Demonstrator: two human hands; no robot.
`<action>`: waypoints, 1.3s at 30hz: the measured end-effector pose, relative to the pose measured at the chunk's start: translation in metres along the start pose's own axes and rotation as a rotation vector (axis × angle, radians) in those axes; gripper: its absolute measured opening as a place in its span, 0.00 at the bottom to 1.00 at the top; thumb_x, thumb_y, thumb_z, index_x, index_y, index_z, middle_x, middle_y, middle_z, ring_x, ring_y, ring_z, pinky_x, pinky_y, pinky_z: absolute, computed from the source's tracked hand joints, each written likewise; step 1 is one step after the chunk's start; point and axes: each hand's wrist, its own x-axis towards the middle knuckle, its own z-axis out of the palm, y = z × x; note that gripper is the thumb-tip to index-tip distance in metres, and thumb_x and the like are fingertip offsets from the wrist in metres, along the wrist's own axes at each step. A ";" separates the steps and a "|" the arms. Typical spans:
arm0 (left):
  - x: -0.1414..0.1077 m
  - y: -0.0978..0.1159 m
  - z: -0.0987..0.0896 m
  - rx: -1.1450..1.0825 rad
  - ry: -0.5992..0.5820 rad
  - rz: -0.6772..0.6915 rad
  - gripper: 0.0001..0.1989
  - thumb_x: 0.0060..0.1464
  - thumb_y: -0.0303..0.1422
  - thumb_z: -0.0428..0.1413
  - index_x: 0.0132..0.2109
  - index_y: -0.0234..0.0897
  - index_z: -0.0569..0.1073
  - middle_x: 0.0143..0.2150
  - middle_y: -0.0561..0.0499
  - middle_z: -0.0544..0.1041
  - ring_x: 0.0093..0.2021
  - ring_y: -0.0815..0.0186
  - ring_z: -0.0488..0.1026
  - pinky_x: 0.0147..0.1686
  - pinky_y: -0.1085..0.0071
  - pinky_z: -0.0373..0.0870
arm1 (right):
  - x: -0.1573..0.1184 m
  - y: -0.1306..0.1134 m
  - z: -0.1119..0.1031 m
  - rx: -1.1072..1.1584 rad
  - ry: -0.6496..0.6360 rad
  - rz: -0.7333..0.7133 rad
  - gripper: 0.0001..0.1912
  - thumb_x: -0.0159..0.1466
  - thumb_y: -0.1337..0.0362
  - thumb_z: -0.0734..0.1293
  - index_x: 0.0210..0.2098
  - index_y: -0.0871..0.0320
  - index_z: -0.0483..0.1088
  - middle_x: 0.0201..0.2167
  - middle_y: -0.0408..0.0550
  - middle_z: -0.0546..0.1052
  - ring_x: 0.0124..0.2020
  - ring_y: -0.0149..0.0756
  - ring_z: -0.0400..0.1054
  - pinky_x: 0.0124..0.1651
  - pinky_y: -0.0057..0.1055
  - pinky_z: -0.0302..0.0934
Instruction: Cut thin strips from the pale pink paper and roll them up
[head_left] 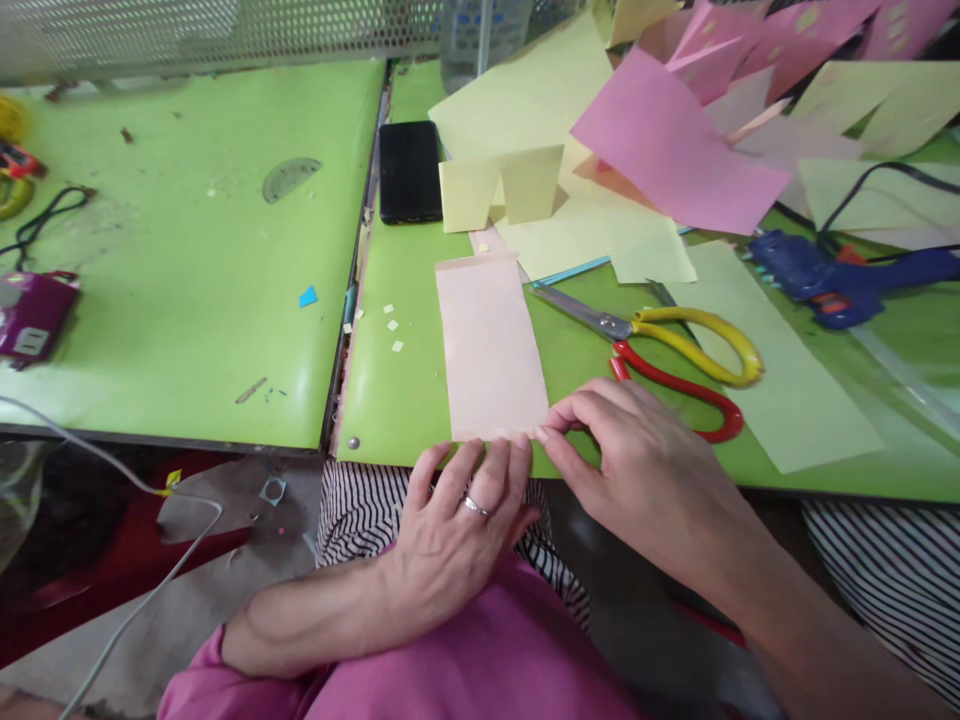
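Observation:
A pale pink paper rectangle (491, 345) lies on the green table near its front edge, with narrow folded-looking strips along its far and near ends. My left hand (469, 515), a ring on one finger, rests its outstretched fingertips along the near end; its thumb is partly hidden. At the near right corner, my right hand (611, 435) pinches the paper between thumb and forefinger. Just beyond that hand lie scissors (615, 327) with one yellow and one red handle, blades pointing left.
A black phone (410, 172) lies behind the paper. Yellow sheets (536, 100) and pink sheets (675, 140) pile up at the back right, near a blue glue gun (840, 280). A gap (352, 260) divides two tabletops. At far left sits a purple box (34, 315).

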 end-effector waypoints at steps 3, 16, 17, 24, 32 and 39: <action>0.001 0.001 -0.001 0.020 -0.006 -0.012 0.23 0.64 0.40 0.53 0.62 0.36 0.68 0.53 0.47 0.75 0.53 0.59 0.67 0.59 0.59 0.55 | 0.000 0.000 0.001 -0.023 0.008 0.003 0.08 0.66 0.65 0.61 0.30 0.55 0.63 0.27 0.47 0.72 0.31 0.40 0.66 0.36 0.38 0.61; 0.003 0.007 -0.001 0.084 -0.046 -0.037 0.23 0.64 0.44 0.51 0.61 0.40 0.69 0.54 0.48 0.74 0.52 0.59 0.66 0.58 0.57 0.55 | -0.031 -0.005 0.007 -0.122 0.199 -0.178 0.16 0.64 0.71 0.63 0.51 0.62 0.71 0.39 0.53 0.75 0.38 0.41 0.69 0.45 0.40 0.62; 0.002 0.007 0.000 0.074 -0.038 -0.047 0.23 0.64 0.44 0.51 0.61 0.40 0.69 0.54 0.48 0.74 0.52 0.59 0.66 0.58 0.57 0.55 | -0.034 -0.005 0.010 -0.131 0.198 -0.188 0.16 0.64 0.71 0.63 0.51 0.64 0.71 0.39 0.53 0.76 0.38 0.41 0.70 0.45 0.40 0.61; 0.005 0.006 0.003 0.011 -0.004 -0.113 0.26 0.62 0.42 0.54 0.62 0.34 0.68 0.50 0.46 0.76 0.51 0.58 0.66 0.57 0.57 0.56 | -0.037 -0.009 0.018 -0.194 0.238 -0.190 0.14 0.64 0.70 0.64 0.49 0.66 0.73 0.38 0.54 0.78 0.38 0.41 0.70 0.45 0.39 0.59; 0.005 0.000 0.002 0.009 -0.018 -0.105 0.24 0.65 0.42 0.50 0.62 0.36 0.67 0.63 0.48 0.70 0.62 0.56 0.63 0.61 0.56 0.53 | -0.039 -0.010 0.019 -0.235 0.263 -0.190 0.14 0.63 0.71 0.67 0.48 0.65 0.74 0.37 0.53 0.80 0.37 0.41 0.69 0.44 0.39 0.59; 0.002 -0.030 -0.005 -0.147 0.056 -0.124 0.21 0.64 0.38 0.54 0.59 0.30 0.68 0.52 0.43 0.77 0.54 0.59 0.72 0.58 0.62 0.61 | -0.041 -0.009 0.021 -0.239 0.258 -0.183 0.16 0.63 0.69 0.67 0.50 0.64 0.72 0.39 0.53 0.80 0.38 0.40 0.69 0.45 0.39 0.58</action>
